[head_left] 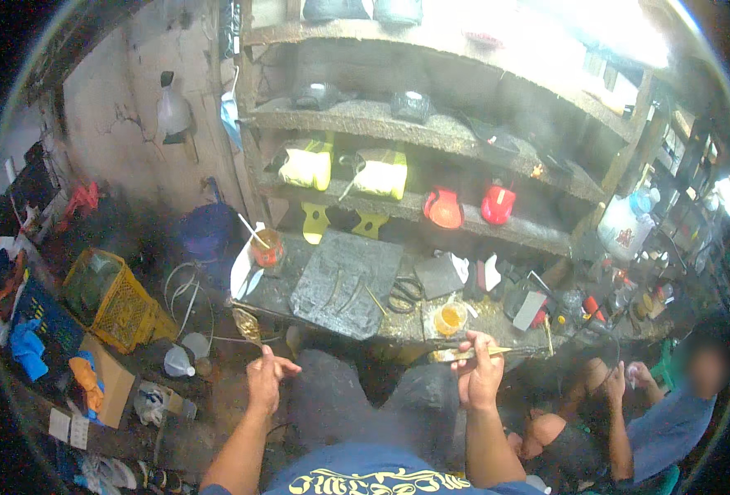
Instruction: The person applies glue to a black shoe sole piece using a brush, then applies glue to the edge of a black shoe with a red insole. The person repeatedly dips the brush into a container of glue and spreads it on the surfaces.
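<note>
My left hand (pixel 270 375), at the lower middle, pinches the lower end of an oblong, glossy brown piece (pixel 246 320) by the bench edge; what it is, I cannot tell. My right hand (pixel 479 371) grips a flat brush (pixel 455 355) with a pale handle and smeared tip, held sideways just below a clear cup of amber stuff (pixel 450 318). Between my hands, on the bench, lie a dark square slab (pixel 344 272) with curved strips on it and black scissors (pixel 404 294). A red tub (pixel 266 249) with a white stick stands left of the slab.
Shelves (pixel 431 115) above hold black, yellow and red pieces. A yellow crate (pixel 113 301) and clutter are at left. At right are a water jug (pixel 625 223), tools and a seated co-worker (pixel 658 433), hands near a dark cord.
</note>
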### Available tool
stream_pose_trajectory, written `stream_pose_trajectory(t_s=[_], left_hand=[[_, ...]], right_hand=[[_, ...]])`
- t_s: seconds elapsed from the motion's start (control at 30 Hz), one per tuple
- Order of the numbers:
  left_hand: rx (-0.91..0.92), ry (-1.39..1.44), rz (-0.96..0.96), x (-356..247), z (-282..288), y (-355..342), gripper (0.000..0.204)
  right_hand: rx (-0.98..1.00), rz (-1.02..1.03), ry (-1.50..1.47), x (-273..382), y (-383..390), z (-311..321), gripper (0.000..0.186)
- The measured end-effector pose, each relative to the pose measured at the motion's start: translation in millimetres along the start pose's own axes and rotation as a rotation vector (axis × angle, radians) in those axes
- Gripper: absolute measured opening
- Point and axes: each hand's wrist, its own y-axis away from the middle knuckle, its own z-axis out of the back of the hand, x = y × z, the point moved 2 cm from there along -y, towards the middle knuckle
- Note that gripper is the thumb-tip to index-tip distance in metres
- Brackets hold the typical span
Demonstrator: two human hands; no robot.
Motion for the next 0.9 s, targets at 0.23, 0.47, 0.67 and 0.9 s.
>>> stream_pose_trajectory(t_s=[0.23, 0.47, 0.67, 0.9], left_hand=[[0.078, 0.191, -0.199, -3, -19, -1, 0.008], [0.147, 0.132, -0.118, -8, -13, 11, 0.013], [0.130, 0.127, -0.156, 3, -6, 8, 0.022], [0.160, 0.118, -0.240, 7, -3, -6, 0.038]], right_hand=[[0.005, 0.062, 0.195, 10, 12, 4, 0.022], [0.008, 0.076, 0.178, 34, 19, 5, 0.025], [-0.003, 0.082, 0.111, 38, 11, 3, 0.029], [-0.062, 0.062, 0.190, 27, 5, 12, 0.027]])
